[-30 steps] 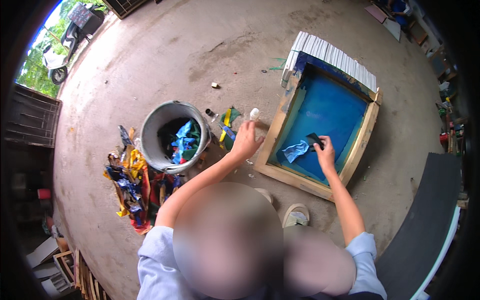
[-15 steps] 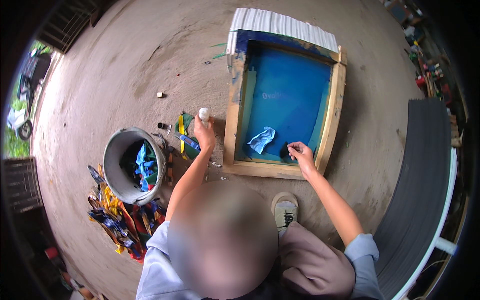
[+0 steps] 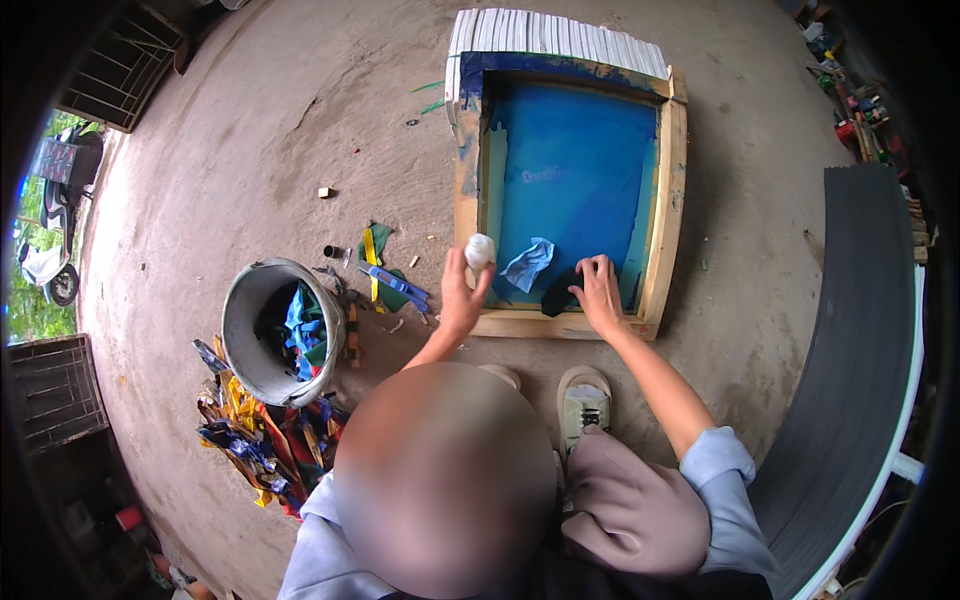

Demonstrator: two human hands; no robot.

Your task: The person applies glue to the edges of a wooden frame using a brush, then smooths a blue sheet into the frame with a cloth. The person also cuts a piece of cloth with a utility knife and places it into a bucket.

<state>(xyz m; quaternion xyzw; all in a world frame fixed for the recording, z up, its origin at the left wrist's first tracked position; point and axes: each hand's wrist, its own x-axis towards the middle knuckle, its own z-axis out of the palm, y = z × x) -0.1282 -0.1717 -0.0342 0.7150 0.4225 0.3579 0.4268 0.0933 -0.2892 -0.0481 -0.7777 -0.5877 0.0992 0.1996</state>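
Observation:
A wooden screen-printing frame (image 3: 668, 205) with blue mesh (image 3: 585, 150) lies on the ground before me. My left hand (image 3: 461, 303) is closed round a small white bottle (image 3: 480, 250), held upright over the frame's left side near its lower corner. Close to the lower right corner, my right hand (image 3: 600, 293) has its thumb and fingers bent but apart. Its thumb is at the edge of a black cloth piece (image 3: 561, 295) spread on the mesh. Between the hands, a crumpled light-blue cloth (image 3: 528, 264) rests on the mesh.
A grey bucket (image 3: 240, 345) of cloth scraps stands left, with ink-stained sticks and scraps (image 3: 265, 440) below it. Nearby lie a blue cutter knife (image 3: 398, 284), a yellow strip (image 3: 370, 255) and a black cap (image 3: 331, 252). White stacked sheets (image 3: 555, 35) sit behind the frame; dark corrugated sheeting (image 3: 840, 330) is right.
My left hand has carried the white bottle rightward from the bare ground to the frame. The black cloth now lies spread on the mesh, and my right hand's pinch has loosened.

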